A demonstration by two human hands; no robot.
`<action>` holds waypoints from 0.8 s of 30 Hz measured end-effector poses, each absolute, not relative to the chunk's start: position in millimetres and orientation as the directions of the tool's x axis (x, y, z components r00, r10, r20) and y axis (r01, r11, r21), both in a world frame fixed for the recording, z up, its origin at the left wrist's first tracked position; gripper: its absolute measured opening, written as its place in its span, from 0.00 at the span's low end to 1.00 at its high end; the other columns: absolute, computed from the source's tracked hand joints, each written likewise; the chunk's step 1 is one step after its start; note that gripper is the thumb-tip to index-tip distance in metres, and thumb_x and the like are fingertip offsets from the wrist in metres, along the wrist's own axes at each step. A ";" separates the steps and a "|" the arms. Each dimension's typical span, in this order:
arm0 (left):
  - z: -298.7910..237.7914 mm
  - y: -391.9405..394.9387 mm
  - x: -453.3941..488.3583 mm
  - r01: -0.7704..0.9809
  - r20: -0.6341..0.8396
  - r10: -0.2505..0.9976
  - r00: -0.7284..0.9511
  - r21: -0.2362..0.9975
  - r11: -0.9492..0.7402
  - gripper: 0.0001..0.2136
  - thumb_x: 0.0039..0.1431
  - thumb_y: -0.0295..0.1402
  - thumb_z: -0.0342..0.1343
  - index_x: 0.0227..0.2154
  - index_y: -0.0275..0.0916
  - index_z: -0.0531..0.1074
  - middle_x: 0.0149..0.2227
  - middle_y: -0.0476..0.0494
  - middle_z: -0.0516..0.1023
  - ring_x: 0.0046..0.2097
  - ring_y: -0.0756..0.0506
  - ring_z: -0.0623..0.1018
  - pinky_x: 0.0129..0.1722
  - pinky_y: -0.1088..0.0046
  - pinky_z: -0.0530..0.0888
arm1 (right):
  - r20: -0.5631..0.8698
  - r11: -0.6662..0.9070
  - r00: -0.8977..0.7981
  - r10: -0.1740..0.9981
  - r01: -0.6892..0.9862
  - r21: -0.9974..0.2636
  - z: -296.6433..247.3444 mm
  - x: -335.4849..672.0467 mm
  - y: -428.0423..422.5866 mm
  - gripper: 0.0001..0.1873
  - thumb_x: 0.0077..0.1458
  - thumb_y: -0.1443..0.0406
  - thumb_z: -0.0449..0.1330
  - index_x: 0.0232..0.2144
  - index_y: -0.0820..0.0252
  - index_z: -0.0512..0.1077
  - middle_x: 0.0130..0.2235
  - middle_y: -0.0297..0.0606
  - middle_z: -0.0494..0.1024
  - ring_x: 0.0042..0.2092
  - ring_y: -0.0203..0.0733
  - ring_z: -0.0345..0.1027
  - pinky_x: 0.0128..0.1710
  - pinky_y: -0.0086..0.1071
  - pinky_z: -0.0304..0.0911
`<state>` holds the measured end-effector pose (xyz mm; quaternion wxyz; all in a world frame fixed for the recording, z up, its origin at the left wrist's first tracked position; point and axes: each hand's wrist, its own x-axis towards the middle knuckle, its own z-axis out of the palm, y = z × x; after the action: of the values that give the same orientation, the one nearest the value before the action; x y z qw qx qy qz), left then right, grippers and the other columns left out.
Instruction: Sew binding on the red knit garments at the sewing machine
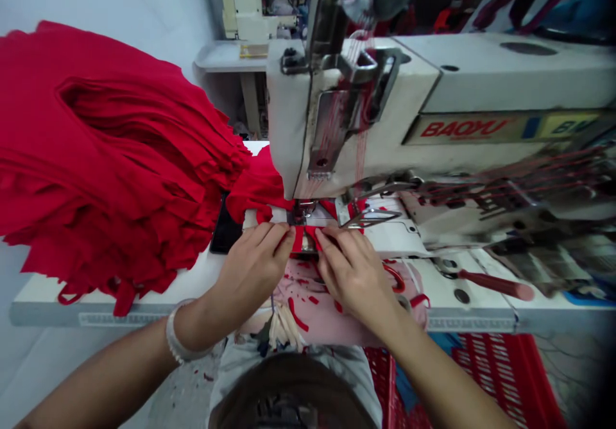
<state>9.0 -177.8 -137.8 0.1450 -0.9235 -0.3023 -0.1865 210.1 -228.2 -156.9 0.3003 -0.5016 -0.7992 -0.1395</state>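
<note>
With a pinching grip, the left hand and right hand hold red fabric at the front of the sewing machine. Red cloth pieces are heaped left of the machine; a red-handled tool lies on the worktop before its right part.

Garment sewing workshop | on my feed I see: BAOYU industrial sewing machine | second sewing machine behind | stacked red fabric
</note>
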 end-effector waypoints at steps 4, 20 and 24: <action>-132.1 -189.8 12.7 0.656 0.357 0.578 0.734 -0.155 -0.739 0.16 0.64 0.25 0.50 0.54 0.32 0.70 0.46 0.37 0.75 0.44 0.41 0.73 0.42 0.64 0.74 | 0.636 0.422 -0.167 0.754 0.865 -0.273 -158.6 197.0 -226.6 0.16 0.62 0.72 0.52 0.50 0.69 0.71 0.46 0.50 0.76 0.47 0.46 0.67 0.48 0.43 0.69; -140.5 -188.9 14.8 0.640 0.393 0.553 0.734 -0.129 -0.757 0.17 0.65 0.24 0.46 0.55 0.29 0.69 0.51 0.35 0.74 0.48 0.41 0.73 0.44 0.64 0.71 | 0.581 0.440 -0.377 0.722 0.897 0.036 -157.4 193.9 -228.9 0.17 0.61 0.71 0.54 0.51 0.72 0.72 0.50 0.51 0.76 0.50 0.51 0.64 0.47 0.45 0.67; -142.8 -188.1 15.2 0.640 0.406 0.550 0.730 -0.122 -0.759 0.17 0.65 0.23 0.46 0.54 0.29 0.69 0.52 0.35 0.74 0.48 0.40 0.73 0.44 0.63 0.72 | 0.599 0.479 -0.370 0.710 0.878 -0.026 -160.9 195.8 -225.9 0.17 0.62 0.72 0.53 0.50 0.71 0.73 0.50 0.51 0.77 0.51 0.49 0.65 0.48 0.44 0.68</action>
<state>15.2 -188.1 -142.8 0.1277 -0.9211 -0.3231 -0.1756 195.8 -225.9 -160.9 0.2779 -0.4877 -0.8138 -0.1508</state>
